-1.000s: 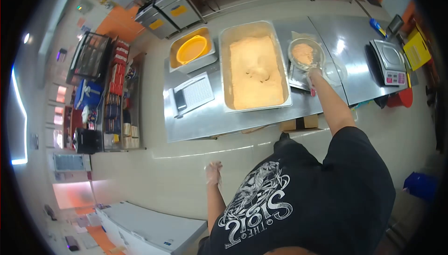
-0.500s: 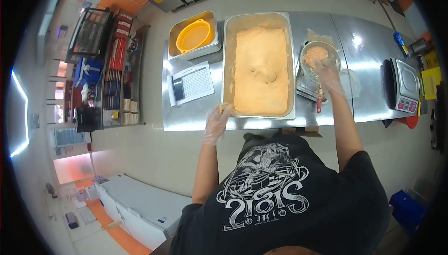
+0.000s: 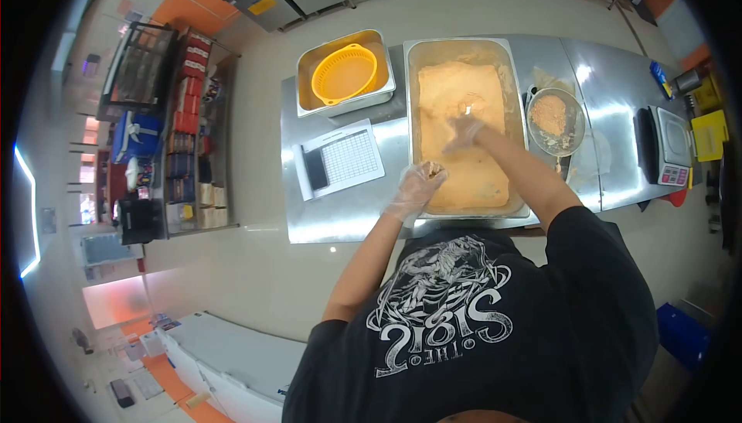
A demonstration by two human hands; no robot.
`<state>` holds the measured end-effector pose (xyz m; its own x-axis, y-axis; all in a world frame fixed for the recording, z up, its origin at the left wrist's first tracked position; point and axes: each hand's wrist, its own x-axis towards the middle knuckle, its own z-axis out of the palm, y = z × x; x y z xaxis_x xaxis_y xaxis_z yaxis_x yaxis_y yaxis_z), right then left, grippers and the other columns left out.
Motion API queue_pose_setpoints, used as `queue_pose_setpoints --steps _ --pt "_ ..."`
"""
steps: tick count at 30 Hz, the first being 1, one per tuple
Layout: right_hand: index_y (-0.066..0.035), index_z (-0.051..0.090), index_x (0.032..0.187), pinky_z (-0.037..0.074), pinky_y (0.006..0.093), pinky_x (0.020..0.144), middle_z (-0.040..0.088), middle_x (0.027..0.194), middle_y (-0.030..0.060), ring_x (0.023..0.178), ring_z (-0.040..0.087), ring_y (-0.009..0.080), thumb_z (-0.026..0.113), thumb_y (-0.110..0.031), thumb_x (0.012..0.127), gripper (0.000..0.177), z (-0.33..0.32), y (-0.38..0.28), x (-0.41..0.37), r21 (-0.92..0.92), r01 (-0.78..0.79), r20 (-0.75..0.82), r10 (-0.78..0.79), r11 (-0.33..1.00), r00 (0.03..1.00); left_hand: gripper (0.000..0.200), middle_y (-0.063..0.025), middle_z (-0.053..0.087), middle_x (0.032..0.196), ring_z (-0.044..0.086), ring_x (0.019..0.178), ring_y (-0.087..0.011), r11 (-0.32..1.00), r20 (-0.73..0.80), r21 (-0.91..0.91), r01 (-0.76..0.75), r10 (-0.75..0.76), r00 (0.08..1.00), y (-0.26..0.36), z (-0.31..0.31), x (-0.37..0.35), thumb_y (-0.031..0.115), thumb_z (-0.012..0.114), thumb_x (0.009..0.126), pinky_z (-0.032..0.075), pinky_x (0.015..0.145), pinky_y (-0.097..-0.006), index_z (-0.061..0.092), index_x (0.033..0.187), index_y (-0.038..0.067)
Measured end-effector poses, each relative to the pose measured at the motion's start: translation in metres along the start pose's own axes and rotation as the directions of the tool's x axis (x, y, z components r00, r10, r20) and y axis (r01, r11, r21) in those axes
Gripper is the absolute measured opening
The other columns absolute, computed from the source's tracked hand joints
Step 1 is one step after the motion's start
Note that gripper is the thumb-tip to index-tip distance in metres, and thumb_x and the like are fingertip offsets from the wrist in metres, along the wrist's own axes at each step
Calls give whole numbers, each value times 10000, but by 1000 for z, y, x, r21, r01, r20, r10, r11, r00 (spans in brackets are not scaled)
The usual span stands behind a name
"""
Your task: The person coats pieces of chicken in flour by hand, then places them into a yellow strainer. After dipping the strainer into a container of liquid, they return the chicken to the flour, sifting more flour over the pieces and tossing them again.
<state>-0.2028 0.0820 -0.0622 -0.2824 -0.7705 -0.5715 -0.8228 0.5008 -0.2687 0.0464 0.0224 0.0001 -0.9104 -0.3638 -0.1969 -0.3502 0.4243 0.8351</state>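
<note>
Both my hands wear clear plastic gloves. My left hand is closed around a small brownish piece of food at the near left edge of a deep metal pan. Orange-tan breading flour fills much of that pan. My right hand reaches over the flour with its fingers apart, slightly blurred. Just beyond its fingers, a coated lump shows in the flour. Right of the pan stands a round bowl holding a pinkish minced or crumbly mixture.
On the left, a yellow plastic basket sits in a metal container. Nearer me lies a white slicer-like board with a grid. A digital scale stands at the right of the steel table.
My right hand has moved left from the bowl to over the flour. My left hand has shifted over the pan's near left edge. The camera view has shifted too.
</note>
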Motion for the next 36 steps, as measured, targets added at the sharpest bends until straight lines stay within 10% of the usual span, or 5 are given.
queue_pose_setpoints --steps 9,17,28,32,36 --pt "-72 558 1341 503 465 993 636 1282 238 1194 602 408 760 -283 775 637 112 -13 -21 278 119 -270 -42 953 962 558 -238 703 1072 667 1064 -321 989 15 -23 148 -148 989 4 1 62 480 586 960 490 940 -418 668 1098 -55" --pt "-31 560 1375 477 481 1015 587 1337 285 1252 582 385 512 -544 933 679 37 30 -70 503 -437 8 501 746 865 799 -287 606 1310 567 1249 -414 865 205 483 134 -261 943 -31 52 158 615 407 990 440 1054 -466 538 1323 -99" --pt "-15 506 1438 371 472 1129 485 1468 272 1368 469 418 375 -742 928 897 98 -16 -53 839 -503 251 673 208 696 762 -258 456 1503 425 1408 -381 793 241 -89 602 -569 786 -73 101 135 597 365 1014 335 1150 -425 421 1496 10" --pt "-8 537 1416 390 433 1120 520 1432 281 1361 488 384 492 -612 954 761 84 -19 -65 858 -262 -21 540 441 841 744 -206 448 1534 401 1435 -311 586 227 -449 674 -655 721 -34 69 117 567 383 1022 322 1148 -395 407 1508 5" --pt "-57 446 1485 409 433 1104 509 1460 236 1340 501 373 540 -537 946 727 84 35 -17 446 -266 148 223 854 964 572 -242 575 1361 529 1295 -343 866 128 -9 499 -494 860 -52 52 108 394 563 954 417 1056 -402 527 1350 -17"
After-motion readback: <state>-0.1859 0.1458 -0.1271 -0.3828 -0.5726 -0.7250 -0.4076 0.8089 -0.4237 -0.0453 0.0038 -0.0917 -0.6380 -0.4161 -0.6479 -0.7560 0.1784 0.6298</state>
